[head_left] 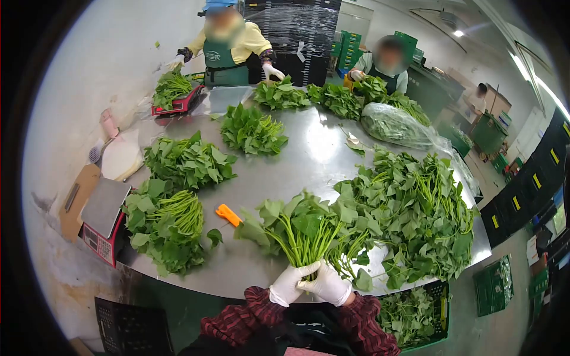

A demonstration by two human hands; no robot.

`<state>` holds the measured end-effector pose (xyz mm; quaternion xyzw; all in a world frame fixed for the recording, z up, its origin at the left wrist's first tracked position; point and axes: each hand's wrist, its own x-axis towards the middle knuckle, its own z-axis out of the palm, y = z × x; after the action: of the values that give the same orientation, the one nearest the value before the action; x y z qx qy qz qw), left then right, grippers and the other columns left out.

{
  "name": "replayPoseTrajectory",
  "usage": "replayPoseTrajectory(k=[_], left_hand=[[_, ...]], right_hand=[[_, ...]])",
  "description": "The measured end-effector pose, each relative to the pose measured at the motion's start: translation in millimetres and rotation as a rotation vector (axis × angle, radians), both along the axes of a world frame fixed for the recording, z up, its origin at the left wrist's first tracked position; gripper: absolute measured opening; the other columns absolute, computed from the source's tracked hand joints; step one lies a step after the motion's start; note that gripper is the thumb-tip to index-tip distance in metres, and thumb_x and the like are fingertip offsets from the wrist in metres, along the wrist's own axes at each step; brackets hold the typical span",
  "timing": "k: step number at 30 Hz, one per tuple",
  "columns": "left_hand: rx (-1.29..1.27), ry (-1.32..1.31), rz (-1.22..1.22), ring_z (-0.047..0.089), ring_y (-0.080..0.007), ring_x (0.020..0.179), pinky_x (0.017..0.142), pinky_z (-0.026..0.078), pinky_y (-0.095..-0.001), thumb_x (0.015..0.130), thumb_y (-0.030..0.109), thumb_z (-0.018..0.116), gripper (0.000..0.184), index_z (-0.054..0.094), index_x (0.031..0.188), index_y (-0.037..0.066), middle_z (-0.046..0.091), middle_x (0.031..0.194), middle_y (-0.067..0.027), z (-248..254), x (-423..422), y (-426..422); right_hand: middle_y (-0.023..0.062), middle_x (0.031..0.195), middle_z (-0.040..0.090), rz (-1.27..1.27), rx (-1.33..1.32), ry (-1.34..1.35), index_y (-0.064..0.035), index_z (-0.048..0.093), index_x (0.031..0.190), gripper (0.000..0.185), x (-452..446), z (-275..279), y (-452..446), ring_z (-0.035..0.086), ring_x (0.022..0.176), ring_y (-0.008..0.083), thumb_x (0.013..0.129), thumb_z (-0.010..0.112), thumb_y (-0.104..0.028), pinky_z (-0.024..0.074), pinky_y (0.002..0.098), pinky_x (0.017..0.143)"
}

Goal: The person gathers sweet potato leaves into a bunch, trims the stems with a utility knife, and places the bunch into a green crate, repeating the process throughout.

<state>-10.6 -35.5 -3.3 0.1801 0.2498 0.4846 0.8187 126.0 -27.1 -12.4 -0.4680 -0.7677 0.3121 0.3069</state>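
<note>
Both of my hands wear white gloves and meet at the table's near edge. My left hand (291,286) and my right hand (328,285) are closed around the lower stems of a bunch of leafy greens (306,234), its leaves fanning away from me. The stem ends are hidden by the gloves. Just right of it lies a large loose heap of the same greens (415,219). An orange-handled knife (228,215) rests on the metal table (267,178) to the left, its blade hard to make out. Further left sits a gathered bunch with stems showing (172,228).
A red scale (100,240) stands at the left edge, another (178,107) at the back. More bunches (252,130) lie across the table, beside a plastic bag of greens (398,126). Two co-workers stand opposite. A crate with leaves (409,314) sits below right.
</note>
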Motion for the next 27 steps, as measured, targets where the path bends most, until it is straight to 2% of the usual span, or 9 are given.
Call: replayPoseTrajectory(k=[5,10,12,13,18,20,22,26,27], left_hand=[[0.148,0.050,-0.113,0.048,-0.0157,0.112,0.096,0.038,-0.0305,0.087,0.014,0.060,0.046,0.043,0.127,0.003,0.051,0.122,-0.0042,10.1,-0.2,2.6],[0.314,0.244,-0.190,0.051,-0.0135,0.107,0.094,0.039,-0.0293,0.081,0.019,0.068,0.050,0.049,0.123,0.002,0.055,0.119,-0.0053,12.7,-24.5,10.2],[0.458,0.942,-0.252,0.058,-0.0144,0.096,0.087,0.045,-0.0286,0.079,0.020,0.070,0.037,0.060,0.108,0.001,0.063,0.104,-0.0070,27.1,-37.9,-0.2],[0.647,1.102,-0.044,0.063,-0.0185,0.086,0.081,0.048,-0.0278,0.076,0.022,0.072,0.029,0.066,0.096,0.002,0.066,0.087,-0.0085,41.2,-40.0,-12.5],[1.884,1.642,0.153,0.050,-0.0268,0.114,0.091,0.044,-0.0403,0.072,0.016,0.059,0.060,0.045,0.129,0.028,0.047,0.129,-0.0093,106.8,-43.6,-25.7],[1.876,1.673,0.118,0.052,-0.0280,0.110,0.089,0.045,-0.0372,0.076,0.015,0.052,0.059,0.041,0.131,0.035,0.049,0.124,-0.0106,99.5,-41.6,-23.0],[1.865,1.795,0.151,0.055,-0.0271,0.098,0.084,0.047,-0.0349,0.078,0.014,0.048,0.058,0.042,0.131,0.036,0.051,0.113,-0.0113,88.0,-43.4,-25.3],[1.698,1.729,0.044,0.051,-0.0224,0.071,0.064,0.045,-0.0329,0.077,0.012,0.048,0.057,0.044,0.132,0.029,0.050,0.093,-0.0086,77.9,-57.6,-37.5],[1.652,1.657,0.027,0.049,-0.0215,0.069,0.061,0.044,-0.0321,0.076,0.011,0.050,0.057,0.045,0.132,0.024,0.050,0.092,-0.0085,69.5,-62.9,-35.3]], right_hand=[[0.0206,0.089,0.061,-0.010,0.087,0.014,0.0003,0.050,0.106,0.045,-3.2,14.2,1.4,0.062,0.077,0.0375,0.066,0.066,-0.013,0.0499,0.0417,0.067],[0.0194,0.084,0.062,-0.093,-0.050,0.064,-0.0005,0.054,0.100,0.034,-1.7,55.2,-2.6,0.063,0.077,0.0341,0.070,0.066,-0.011,0.0498,0.0367,0.066],[0.0181,0.082,0.063,-0.137,-0.099,0.080,-0.0002,0.055,0.099,0.031,4.1,72.3,0.8,0.063,0.078,0.0324,0.073,0.065,-0.012,0.0497,0.0354,0.067],[0.0169,0.084,0.063,-0.131,-0.121,0.093,-0.0009,0.055,0.099,0.031,9.2,71.2,3.9,0.063,0.079,0.0305,0.073,0.066,-0.013,0.0495,0.0342,0.069],[0.0171,0.078,0.058,0.439,0.032,-0.115,-0.0005,0.057,0.090,0.023,11.1,88.5,3.0,0.059,0.073,0.0309,0.072,0.064,-0.012,0.0460,0.0359,0.061],[0.0125,0.084,0.060,0.796,0.389,-0.731,0.0001,0.060,0.096,0.027,9.5,75.8,-1.0,0.059,0.071,0.0262,0.075,0.066,-0.016,0.0487,0.0316,0.068],[0.0141,0.073,0.053,0.787,-0.321,0.124,0.0004,0.059,0.084,0.014,8.4,79.1,0.3,0.056,0.068,0.0262,0.078,0.063,-0.011,0.0433,0.0345,0.059],[0.0150,0.076,0.055,0.831,-0.673,-0.025,-0.0006,0.061,0.093,0.020,-9.8,96.3,15.2,0.059,0.073,0.0247,0.081,0.065,-0.015,0.0449,0.0352,0.061],[0.0142,0.084,0.058,1.041,-0.316,-0.017,-0.0037,0.061,0.100,0.028,-12.1,90.9,28.1,0.060,0.075,0.0247,0.079,0.068,-0.021,0.0464,0.0334,0.063]])
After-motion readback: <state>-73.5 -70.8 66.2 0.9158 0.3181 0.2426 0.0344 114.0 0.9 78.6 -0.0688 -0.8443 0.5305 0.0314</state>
